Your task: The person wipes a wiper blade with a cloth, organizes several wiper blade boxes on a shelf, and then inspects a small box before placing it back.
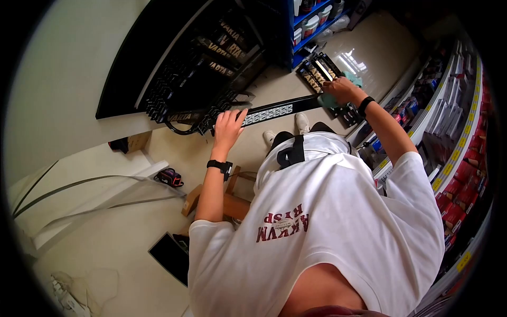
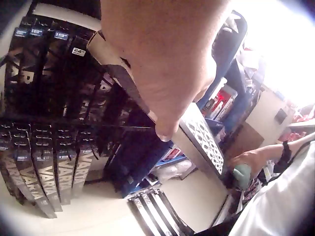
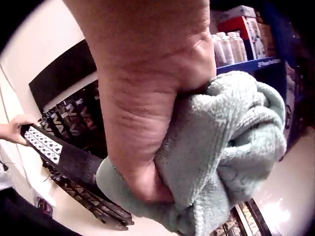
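Observation:
A long black package with a white printed panel spans between both hands. The left hand grips its one end, thumb and fingers round the edges, as the left wrist view also shows. At the other end, the right hand holds a pale green cloth bunched in its fingers. In the right wrist view the right hand has the cloth folded over the package's end. The fingertips are hidden by the cloth.
Black VARTA packages hang on a rack at the left. More lie on the floor beyond the feet. A blue shelf holds containers, stocked shelves line the right, and a cardboard box stands near the body.

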The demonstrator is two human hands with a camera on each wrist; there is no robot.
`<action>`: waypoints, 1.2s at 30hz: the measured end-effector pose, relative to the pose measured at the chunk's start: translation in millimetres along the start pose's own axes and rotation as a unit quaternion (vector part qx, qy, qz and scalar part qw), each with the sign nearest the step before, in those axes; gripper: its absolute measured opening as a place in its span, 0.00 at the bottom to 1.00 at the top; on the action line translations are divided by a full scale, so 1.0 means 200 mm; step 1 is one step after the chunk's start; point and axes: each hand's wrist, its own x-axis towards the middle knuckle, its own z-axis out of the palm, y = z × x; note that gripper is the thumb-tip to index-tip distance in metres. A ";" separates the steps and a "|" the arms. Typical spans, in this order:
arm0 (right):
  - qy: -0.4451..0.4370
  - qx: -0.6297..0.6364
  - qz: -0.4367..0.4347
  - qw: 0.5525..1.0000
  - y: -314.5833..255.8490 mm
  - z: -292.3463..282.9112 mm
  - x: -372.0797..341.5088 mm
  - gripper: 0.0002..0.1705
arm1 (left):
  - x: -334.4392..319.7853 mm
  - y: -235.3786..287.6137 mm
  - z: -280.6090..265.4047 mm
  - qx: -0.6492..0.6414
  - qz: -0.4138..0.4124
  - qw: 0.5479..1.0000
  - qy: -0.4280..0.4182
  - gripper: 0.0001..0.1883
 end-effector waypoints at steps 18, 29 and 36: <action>-0.028 0.136 -0.164 0.977 -0.48 -0.29 0.55 0.35 | 0.39 0.04 0.07 0.189 0.119 0.974 0.048 0.19; -0.033 0.405 -0.198 0.892 -0.50 -0.21 0.65 0.43 | 0.40 0.01 0.10 0.166 0.158 0.972 0.060 0.19; 0.046 0.411 -0.151 0.898 -0.38 -0.21 0.65 0.41 | 0.25 0.01 0.13 -0.048 0.074 0.994 0.063 0.22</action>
